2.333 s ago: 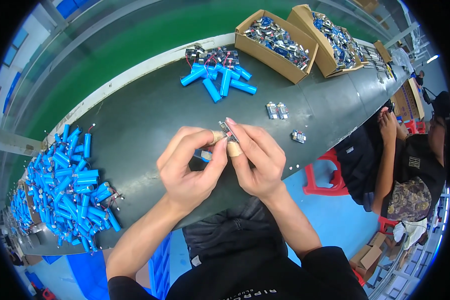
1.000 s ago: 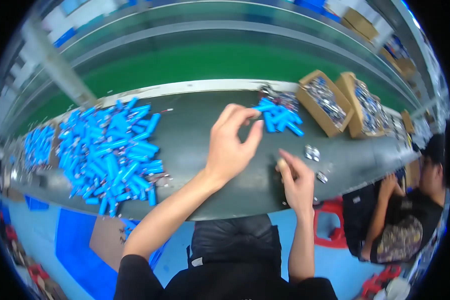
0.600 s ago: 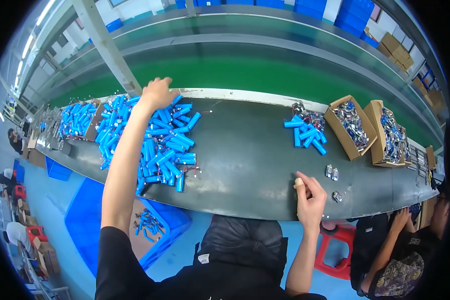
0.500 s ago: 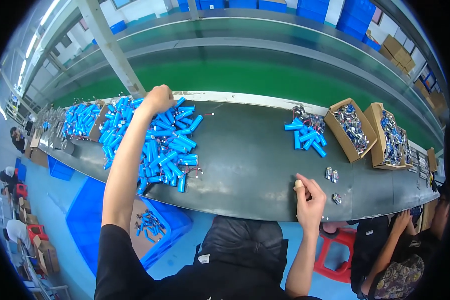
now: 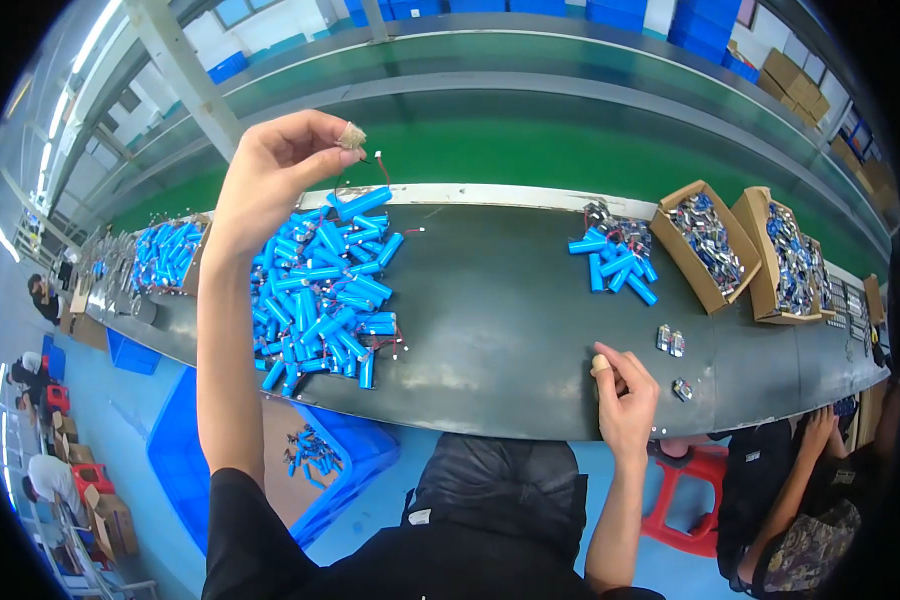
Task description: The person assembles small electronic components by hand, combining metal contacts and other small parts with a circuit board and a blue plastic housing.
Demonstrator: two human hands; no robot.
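The left hand is holding up a wired blue cell just below its pinched fingers, a large pile apparently remaining beneath, a small batch lying well right; the right hand is resting curled, contents unclear.

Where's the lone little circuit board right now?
In the head view, the board lies right of centre on the bench, just right of the right hand.

There are three loose circuit boards, two board-filled cardboard boxes, and blue cylindrical batteries too numerous to count.
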